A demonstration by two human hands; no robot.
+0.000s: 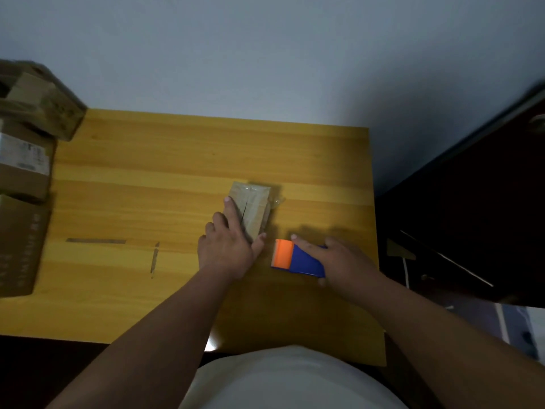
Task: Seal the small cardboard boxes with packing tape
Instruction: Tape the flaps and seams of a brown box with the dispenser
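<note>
- Left hand: flat, fingers straight, pressing the small box.
- Right hand: grasping the tape dispenser just beside it.
- Box: mid-surface, 1 item (likely light, stiff; hold by its sides).
- Stacked cartons: far left.

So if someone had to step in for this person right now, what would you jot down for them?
Left hand: flat on the small box, fingers straight, pressing it to the table.
Right hand: grip around the blue and orange tape dispenser, resting on the table just right of the box.
Done: clear tape already shows over the box's top, a loose end sticking out at its far right side.
Left: whether the seam is fully sealed cannot be told; check it, then tape the boxes stacked at the table's left edge.
</note>
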